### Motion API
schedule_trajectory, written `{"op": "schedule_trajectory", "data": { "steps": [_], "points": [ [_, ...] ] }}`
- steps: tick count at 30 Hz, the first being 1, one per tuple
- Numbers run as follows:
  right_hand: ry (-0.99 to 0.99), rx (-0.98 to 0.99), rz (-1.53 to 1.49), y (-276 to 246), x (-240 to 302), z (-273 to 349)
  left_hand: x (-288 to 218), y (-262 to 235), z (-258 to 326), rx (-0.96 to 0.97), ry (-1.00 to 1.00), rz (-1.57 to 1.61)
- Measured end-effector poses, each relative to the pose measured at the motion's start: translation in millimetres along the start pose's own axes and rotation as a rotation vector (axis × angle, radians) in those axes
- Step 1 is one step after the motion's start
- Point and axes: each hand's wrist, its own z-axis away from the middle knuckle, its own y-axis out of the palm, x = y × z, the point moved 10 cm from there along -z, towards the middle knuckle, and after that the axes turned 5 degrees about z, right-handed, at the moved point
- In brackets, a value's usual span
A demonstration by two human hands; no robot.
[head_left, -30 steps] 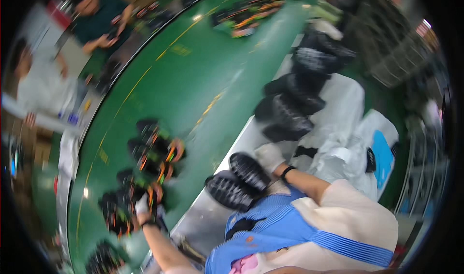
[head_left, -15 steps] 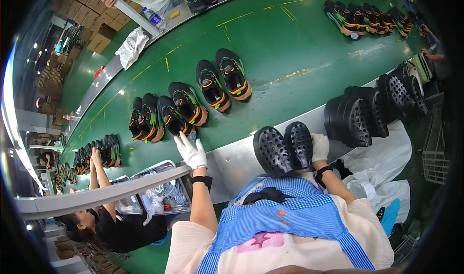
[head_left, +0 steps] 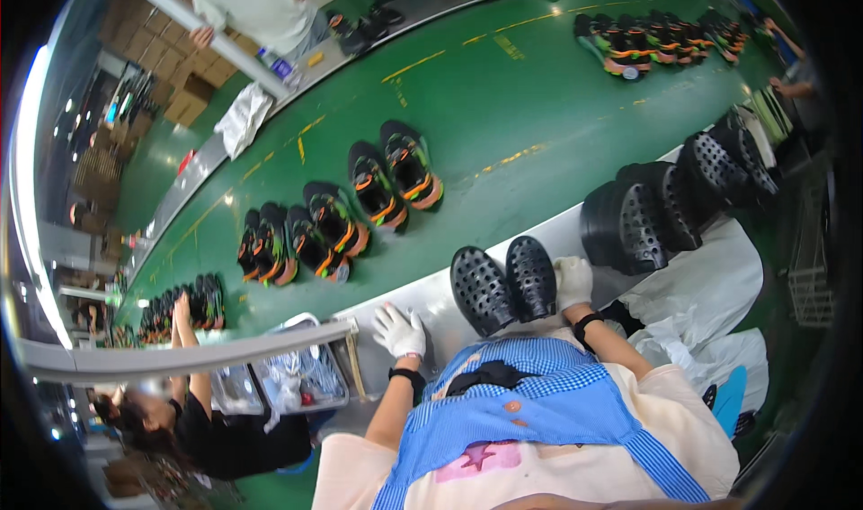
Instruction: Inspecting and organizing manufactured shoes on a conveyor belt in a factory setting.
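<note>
A pair of black clogs full of round holes (head_left: 484,290) stands on the metal ledge (head_left: 431,296) in front of me. Beside the right-hand clog rests my right hand (head_left: 573,283), white-gloved, its fingers extended upward along the clog's outer side and not wrapped round it. My left hand (head_left: 398,332), also gloved in white, lies spread on the ledge left of the clogs, holding nothing. Beyond it on the green conveyor belt (head_left: 512,186) stand several black sneakers (head_left: 370,186) with orange and green trim, lined up in pairs.
More black perforated clogs (head_left: 640,218) stand along the ledge to the right, above white plastic sheeting (head_left: 697,281). A grey rail (head_left: 198,359) crosses at left, near trays of bagged items (head_left: 301,375). A co-worker (head_left: 229,429) reaches toward sneakers at left.
My left hand has come back from beside the near sneakers to the ledge. My right hand stays beside the clog. The view has shifted slightly, and the sneakers appear farther left.
</note>
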Motion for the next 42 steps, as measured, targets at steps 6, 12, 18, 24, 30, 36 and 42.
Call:
{"op": "schedule_trajectory", "data": {
  "steps": [6,12,18,24,30,36,42],
  "points": [
    [-0.05,0.059,-0.01,-7,-5,0,-20,0,18,-0.093,-0.109,0.034],
    [-0.166,0.039,-0.079,-33,1,3,-25,-4,26,-0.18,-0.123,0.059],
    [-0.185,0.104,-0.057,-33,1,-2,-29,-6,26,-0.25,-0.074,0.022],
    [-0.193,0.111,-0.087,-23,0,-2,-31,-6,25,-0.321,-0.03,0.057],
    [-0.231,0.077,-0.103,-23,1,-1,-27,-1,21,-0.284,-0.055,0.043],
    [-0.248,0.055,-0.089,-24,1,0,-30,-6,25,-0.352,-0.027,0.083],
    [-0.253,0.061,-0.099,-23,2,0,-28,-3,24,-0.313,-0.041,0.052]
  ]
}}
